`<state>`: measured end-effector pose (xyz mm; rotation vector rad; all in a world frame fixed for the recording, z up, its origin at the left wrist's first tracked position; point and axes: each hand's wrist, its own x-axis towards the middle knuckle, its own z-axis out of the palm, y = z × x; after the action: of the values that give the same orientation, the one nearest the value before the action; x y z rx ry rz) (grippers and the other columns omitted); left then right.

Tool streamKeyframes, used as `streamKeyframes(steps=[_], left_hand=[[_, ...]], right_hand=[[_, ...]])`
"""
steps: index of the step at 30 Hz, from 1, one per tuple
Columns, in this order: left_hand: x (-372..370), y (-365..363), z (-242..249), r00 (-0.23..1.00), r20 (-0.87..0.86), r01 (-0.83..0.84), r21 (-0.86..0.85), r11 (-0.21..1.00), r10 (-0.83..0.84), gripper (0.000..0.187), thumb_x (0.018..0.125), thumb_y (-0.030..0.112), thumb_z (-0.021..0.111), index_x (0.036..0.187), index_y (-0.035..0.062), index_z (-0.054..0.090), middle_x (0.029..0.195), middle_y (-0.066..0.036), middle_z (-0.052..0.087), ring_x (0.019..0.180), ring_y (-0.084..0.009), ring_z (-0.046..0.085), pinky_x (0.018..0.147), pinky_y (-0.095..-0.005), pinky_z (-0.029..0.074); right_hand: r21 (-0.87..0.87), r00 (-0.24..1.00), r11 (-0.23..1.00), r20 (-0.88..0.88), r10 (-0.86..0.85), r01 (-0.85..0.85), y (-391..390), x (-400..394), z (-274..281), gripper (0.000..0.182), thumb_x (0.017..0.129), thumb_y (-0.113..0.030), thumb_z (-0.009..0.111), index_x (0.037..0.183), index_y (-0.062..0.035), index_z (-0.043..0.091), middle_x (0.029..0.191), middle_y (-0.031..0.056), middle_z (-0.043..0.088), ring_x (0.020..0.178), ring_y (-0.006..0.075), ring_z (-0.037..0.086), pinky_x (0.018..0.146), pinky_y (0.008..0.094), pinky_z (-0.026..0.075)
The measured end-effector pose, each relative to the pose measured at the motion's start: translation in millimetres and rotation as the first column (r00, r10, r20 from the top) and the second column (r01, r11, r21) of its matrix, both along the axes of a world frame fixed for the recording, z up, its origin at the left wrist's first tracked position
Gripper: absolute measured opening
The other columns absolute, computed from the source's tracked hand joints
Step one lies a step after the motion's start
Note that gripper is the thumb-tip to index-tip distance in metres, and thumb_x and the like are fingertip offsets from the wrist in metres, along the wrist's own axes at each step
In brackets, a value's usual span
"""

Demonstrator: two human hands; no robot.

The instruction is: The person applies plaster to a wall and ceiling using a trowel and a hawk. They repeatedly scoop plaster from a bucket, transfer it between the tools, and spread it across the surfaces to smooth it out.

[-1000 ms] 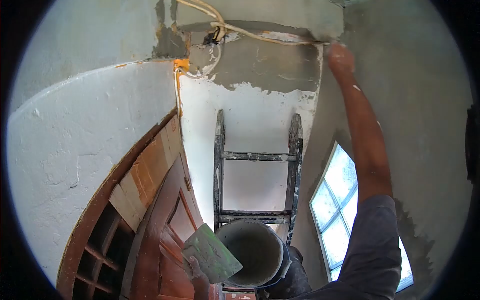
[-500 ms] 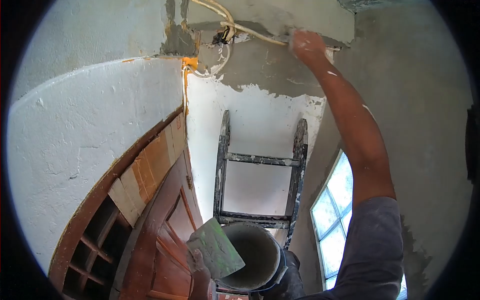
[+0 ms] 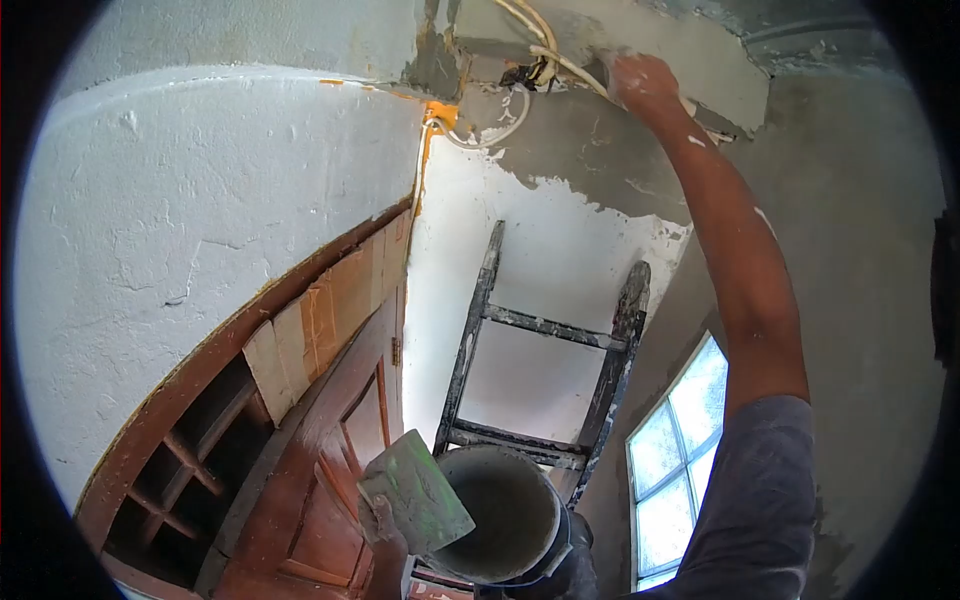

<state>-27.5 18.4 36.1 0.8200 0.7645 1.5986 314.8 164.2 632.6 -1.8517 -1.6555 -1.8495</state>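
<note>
Patchy grey plaster (image 3: 570, 140) topped a white wall (image 3: 450, 260). Overlapping the bucket (image 3: 500, 470), a flat board (image 3: 418, 492), grey-smeared and green-streaked, sat in the left hand (image 3: 382, 525), fingers bent round its edge; the right hand (image 3: 640, 85) curled beside the cable (image 3: 575, 70), contents unclear.

Right hand (image 3: 642, 84) blurred, grip unclear.

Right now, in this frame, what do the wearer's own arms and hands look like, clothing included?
The right hand is bare, blurred and dusted with pale residue. Whitish smears mark the right forearm, and a dark grey short sleeve ends above the elbow. The left hand is ungloved too; its sleeve cannot be made out.
</note>
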Motion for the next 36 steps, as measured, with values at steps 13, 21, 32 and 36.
streamKeyframes(steps=[13, 21, 32, 36], left_hand=[[36, 2, 10, 0.996, -0.054, 0.076, -0.032, 0.997, -0.078, 0.055, 0.097, 0.044, 0.052, 0.13, 0.0004, 0.045, 0.115, -0.014, 0.054, 0.1, -0.0224, 0.055, 0.087, -0.0356, 0.046], [12, -3, 8, 0.988, -0.113, 0.105, -0.022, 0.994, -0.106, 0.057, 0.099, 0.041, 0.048, 0.14, 0.0023, 0.038, 0.127, -0.016, 0.051, 0.109, -0.0268, 0.055, 0.094, -0.0383, 0.046], [6, 2, 3, 0.996, -0.057, 0.066, 0.024, 0.998, -0.064, 0.053, 0.099, 0.038, 0.05, 0.134, -0.0006, 0.041, 0.12, -0.015, 0.054, 0.104, -0.0232, 0.055, 0.09, -0.0368, 0.047], [4, -10, -2, 0.999, -0.029, 0.024, -0.066, 0.998, -0.026, 0.056, 0.098, 0.04, 0.05, 0.135, -0.0011, 0.04, 0.119, -0.015, 0.054, 0.103, -0.024, 0.056, 0.09, -0.0363, 0.047]], right_hand=[[0.022, 1.0, 1.0, 0.003, 0.015, -0.015, 4, 21, 8, 0.027, 0.091, -0.017, 0.043, 0.1, -0.0099, 0.069, 0.107, 0.0121, 0.069, 0.101, 0.0296, 0.066, 0.085, 0.0407, 0.054], [0.326, 0.969, 0.941, -0.245, -0.013, 0.095, -83, 159, -27, 0.024, 0.088, -0.019, 0.05, 0.099, -0.0055, 0.066, 0.1, 0.0182, 0.069, 0.095, 0.034, 0.067, 0.082, 0.0466, 0.053], [0.001, 0.992, 1.0, 0.124, -0.007, 0.007, -25, 73, -3, 0.033, 0.088, -0.031, 0.056, 0.106, -0.0052, 0.066, 0.111, 0.0168, 0.067, 0.103, 0.0343, 0.064, 0.088, 0.0418, 0.052], [-0.023, 0.991, 0.992, 0.054, 0.122, -0.121, 46, 66, 40, 0.042, 0.088, -0.035, 0.056, 0.115, -0.0032, 0.063, 0.124, 0.0169, 0.062, 0.119, 0.0309, 0.056, 0.104, 0.0376, 0.043]])
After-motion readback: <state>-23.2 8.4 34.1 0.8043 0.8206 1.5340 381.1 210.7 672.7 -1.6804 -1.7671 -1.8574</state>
